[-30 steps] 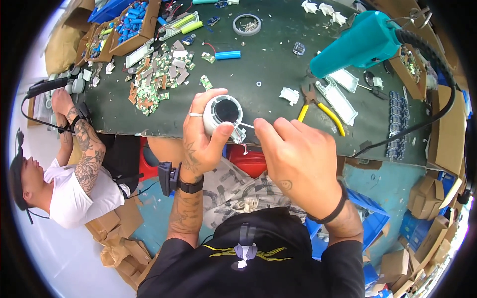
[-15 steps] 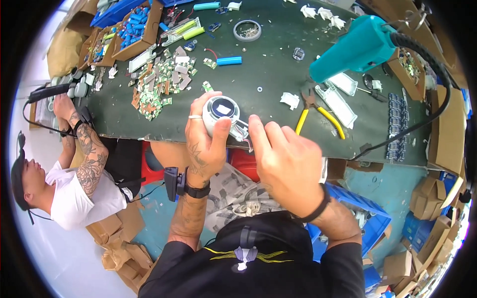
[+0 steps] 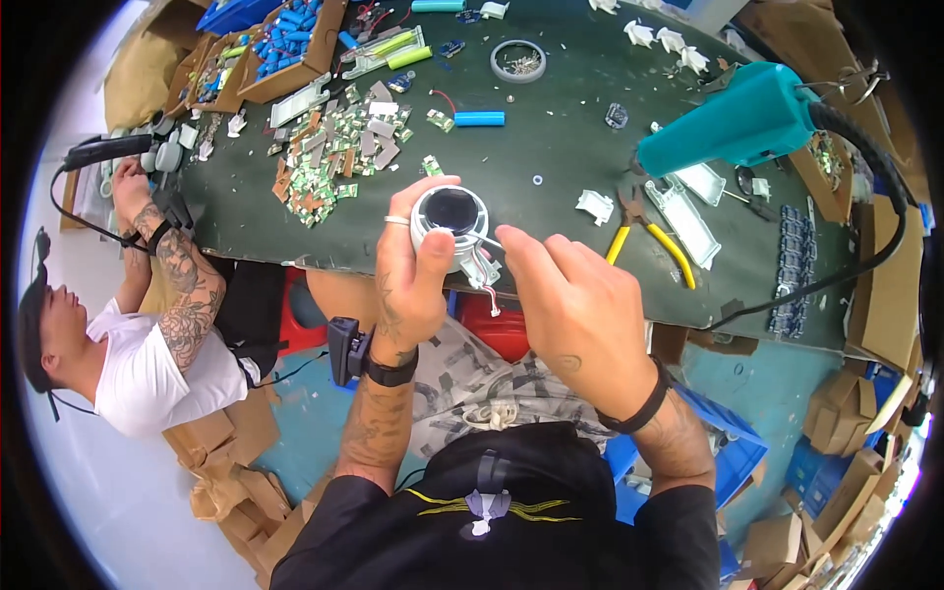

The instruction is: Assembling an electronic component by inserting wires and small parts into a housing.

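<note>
My left hand (image 3: pixel 408 285) grips a round white plastic device (image 3: pixel 452 208) with a dark round face, fingers and thumb wrapped about its housing at the table's near edge. Out of its lower side hang thin wires ending in a small connector (image 3: pixel 495 311). A slim metal tool (image 3: pixel 486 239) sticks out from the closed fingers of my right hand (image 3: pixel 580 310); its tip meets the rim of the dark face. Most of the tool is hidden, so its exact kind cannot be told. Yellow-handled pliers (image 3: pixel 621 239) lie open on the table to the right.
A pile of small circuit boards (image 3: pixel 329 162) lies to the left, near a blue battery cell (image 3: pixel 479 119). Behind it stands a cardboard box of blue cells (image 3: pixel 287 49). A teal tool (image 3: pixel 723 123) with a black cable hangs at right. Another person (image 3: pixel 162 364) works at left.
My right hand has swung the tool's tip up to the dark face's rim. The bright reflection on that face has gone. The whole view has shifted slightly.
</note>
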`<action>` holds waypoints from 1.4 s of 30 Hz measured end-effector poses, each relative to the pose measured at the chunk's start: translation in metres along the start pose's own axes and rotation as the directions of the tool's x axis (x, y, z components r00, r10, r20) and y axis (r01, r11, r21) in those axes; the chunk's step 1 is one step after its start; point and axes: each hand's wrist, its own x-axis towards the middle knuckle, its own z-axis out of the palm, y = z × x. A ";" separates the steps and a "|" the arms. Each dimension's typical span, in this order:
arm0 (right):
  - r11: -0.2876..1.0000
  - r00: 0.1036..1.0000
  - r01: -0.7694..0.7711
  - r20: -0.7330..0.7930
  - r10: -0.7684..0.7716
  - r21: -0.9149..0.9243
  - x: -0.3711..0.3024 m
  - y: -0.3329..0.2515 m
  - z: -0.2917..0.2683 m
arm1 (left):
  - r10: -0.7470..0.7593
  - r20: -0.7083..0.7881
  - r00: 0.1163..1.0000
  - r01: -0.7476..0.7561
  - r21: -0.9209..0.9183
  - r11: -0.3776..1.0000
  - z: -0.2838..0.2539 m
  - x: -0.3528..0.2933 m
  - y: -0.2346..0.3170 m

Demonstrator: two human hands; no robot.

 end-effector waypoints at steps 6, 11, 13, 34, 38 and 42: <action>1.000 0.998 -0.007 -0.066 0.009 0.031 -0.001 -0.002 -0.003 | -0.071 0.099 0.993 0.088 -0.177 0.980 -0.003 -0.001 0.008; 0.996 0.999 0.003 -0.053 0.002 0.091 0.002 -0.001 -0.014 | -0.132 0.142 0.981 0.159 -0.198 0.967 -0.004 0.000 0.013; 0.995 0.999 0.009 -0.033 -0.006 0.097 0.002 -0.002 -0.012 | -0.106 0.148 0.983 0.133 -0.191 0.973 -0.005 0.000 0.009; 0.982 0.998 -0.065 -0.001 0.066 0.177 -0.010 -0.006 -0.018 | 0.121 0.155 0.980 -0.103 -0.116 0.988 -0.011 0.002 -0.006; 0.981 0.999 -0.041 -0.027 0.047 0.190 -0.009 -0.009 -0.014 | 0.076 0.169 0.983 -0.052 -0.143 0.988 -0.011 0.001 -0.007; 0.965 0.996 -0.088 -0.010 0.093 0.248 -0.013 -0.012 -0.007 | 0.035 0.155 0.987 -0.011 -0.157 0.987 -0.011 -0.001 -0.007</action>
